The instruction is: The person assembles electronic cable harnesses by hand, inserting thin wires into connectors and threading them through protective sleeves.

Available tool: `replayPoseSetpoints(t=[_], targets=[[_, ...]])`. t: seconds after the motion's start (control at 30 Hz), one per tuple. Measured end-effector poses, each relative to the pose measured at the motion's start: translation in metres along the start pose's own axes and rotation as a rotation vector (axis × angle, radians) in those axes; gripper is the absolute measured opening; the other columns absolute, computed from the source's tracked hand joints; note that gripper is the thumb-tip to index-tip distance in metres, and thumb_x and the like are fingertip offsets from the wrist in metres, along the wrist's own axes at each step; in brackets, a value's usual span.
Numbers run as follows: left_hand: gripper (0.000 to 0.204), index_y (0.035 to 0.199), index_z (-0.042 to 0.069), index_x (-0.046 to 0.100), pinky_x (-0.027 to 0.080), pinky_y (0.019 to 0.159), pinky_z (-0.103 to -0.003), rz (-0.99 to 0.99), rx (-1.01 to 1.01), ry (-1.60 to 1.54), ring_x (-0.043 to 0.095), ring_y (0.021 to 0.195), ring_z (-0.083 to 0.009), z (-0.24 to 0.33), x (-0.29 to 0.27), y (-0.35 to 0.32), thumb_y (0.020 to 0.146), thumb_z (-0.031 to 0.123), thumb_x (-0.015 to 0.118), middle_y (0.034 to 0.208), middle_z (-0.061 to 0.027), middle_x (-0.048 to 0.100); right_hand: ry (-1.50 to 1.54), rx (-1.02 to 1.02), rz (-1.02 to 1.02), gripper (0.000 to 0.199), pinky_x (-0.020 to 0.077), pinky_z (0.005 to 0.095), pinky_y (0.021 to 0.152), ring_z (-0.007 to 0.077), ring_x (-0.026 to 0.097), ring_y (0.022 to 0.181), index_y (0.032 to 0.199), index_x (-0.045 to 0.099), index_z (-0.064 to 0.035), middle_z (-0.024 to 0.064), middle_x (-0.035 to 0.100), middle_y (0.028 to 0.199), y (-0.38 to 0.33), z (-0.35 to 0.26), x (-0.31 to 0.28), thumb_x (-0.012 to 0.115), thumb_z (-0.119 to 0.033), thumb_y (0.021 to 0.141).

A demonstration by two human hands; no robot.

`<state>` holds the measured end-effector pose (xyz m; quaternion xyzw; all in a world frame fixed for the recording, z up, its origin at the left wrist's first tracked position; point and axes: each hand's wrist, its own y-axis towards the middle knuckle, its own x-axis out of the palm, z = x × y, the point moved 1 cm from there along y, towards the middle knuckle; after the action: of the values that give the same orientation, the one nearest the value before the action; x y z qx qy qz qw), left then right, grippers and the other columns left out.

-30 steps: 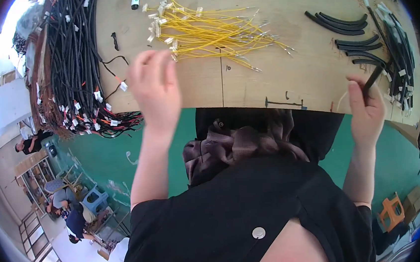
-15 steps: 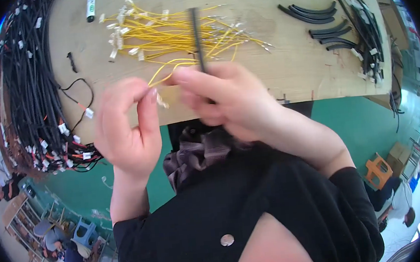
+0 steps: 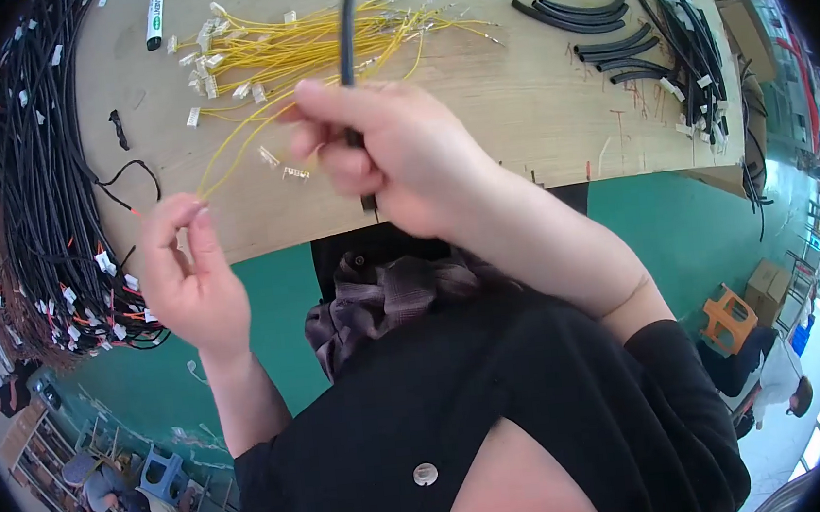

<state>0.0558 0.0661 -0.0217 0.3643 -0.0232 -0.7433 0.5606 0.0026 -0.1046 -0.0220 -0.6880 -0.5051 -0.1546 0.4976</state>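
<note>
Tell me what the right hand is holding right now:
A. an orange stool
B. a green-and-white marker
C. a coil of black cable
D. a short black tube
D: the right hand grips a short black tube that sticks up above the fingers, while the left hand pinches yellow wires beside it.

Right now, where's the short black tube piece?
Head view, upper centre: the short black tube piece stands upright in the right hand, over the pile of yellow wires on the wooden bench.
</note>
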Motion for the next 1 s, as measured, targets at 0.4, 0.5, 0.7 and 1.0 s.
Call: replayPoseSetpoints(t=[0.4, 0.5, 0.7, 1.0], targets=[[0.011, 0.083, -0.006, 0.052, 0.037, 0.064, -0.021, -0.106, 0.041, -0.034, 0.047, 0.071, -0.012, 0.014, -0.021, 0.005, 0.075, -0.008, 0.045, 0.08, -0.0093, 0.052, 0.192, -0.198, -0.118, 0.024, 0.0226, 0.0165, 0.041, 0.0034, 0.028, 0.046, 0.096, 0.047, -0.0004, -0.0008, 0.043, 0.065, 0.005, -0.007, -0.006, 0.044, -0.022, 0.086], [0.012, 0.084, -0.006, 0.053, 0.037, 0.063, -0.02, -0.112, -0.026, -0.126, 0.047, 0.07, -0.0116, 0.01, -0.019, -0.003, 0.075, -0.008, 0.046, 0.08, -0.009, 0.052, 0.169, -0.243, -0.131, 0.026, 0.0228, 0.0164, 0.041, 0.0037, 0.028, 0.046, 0.096, 0.047, -0.0001, -0.0008, 0.042, 0.065, 0.005, -0.008, -0.007, 0.044, -0.024, 0.086], [0.014, 0.088, -0.006, 0.053, 0.038, 0.063, -0.019, -0.155, -0.088, -0.141, 0.048, 0.068, -0.0102, 0.005, -0.01, -0.009, 0.075, -0.007, 0.049, 0.081, -0.0085, 0.054, 0.161, -0.257, -0.031, 0.03, 0.0236, 0.0164, 0.042, 0.0044, 0.028, 0.048, 0.091, 0.05, 0.0017, -0.0003, 0.042, 0.064, 0.005, -0.006, -0.012, 0.045, -0.027, 0.086], [0.017, 0.093, -0.004, 0.057, 0.038, 0.062, -0.018, -0.194, -0.523, -0.562, 0.046, 0.066, -0.0063, -0.005, -0.008, -0.014, 0.08, 0.005, 0.05, 0.079, -0.0029, 0.055, 0.037, -0.311, 0.045, 0.031, 0.0247, 0.0173, 0.044, 0.0057, 0.031, 0.048, 0.092, 0.051, 0.0031, 0.0003, 0.043, 0.061, 0.003, -0.002, -0.019, 0.044, -0.027, 0.086]])
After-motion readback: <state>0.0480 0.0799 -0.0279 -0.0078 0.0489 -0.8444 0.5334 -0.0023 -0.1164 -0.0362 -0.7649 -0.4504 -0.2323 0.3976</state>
